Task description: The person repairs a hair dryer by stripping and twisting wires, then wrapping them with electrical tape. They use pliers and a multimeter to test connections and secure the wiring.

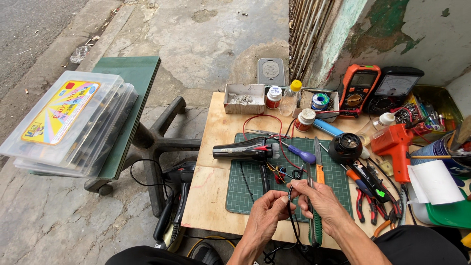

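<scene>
My left hand (269, 210) and my right hand (320, 202) meet over the front of the green cutting mat (245, 189). Both pinch the same thin black cord (293, 222), which loops up by my fingertips and hangs down past the table's front edge. My right hand also holds a green-handled tool (315, 230) that points down toward me. Just beyond my hands lies a black hair dryer (244, 149), opened at its rear, with red wires (267, 120) trailing out. A purple-handled screwdriver (303, 155) and an orange utility knife (319, 170) lie beside it.
The plywood table (212, 162) carries an orange soldering gun (395, 147), pliers (365, 196), two multimeters (358, 88), a small black speaker-like part (346, 147), jars and a parts box (244, 98). Clear plastic cases (68, 122) rest on a green stool at the left. Another dryer (179, 181) lies on the ground.
</scene>
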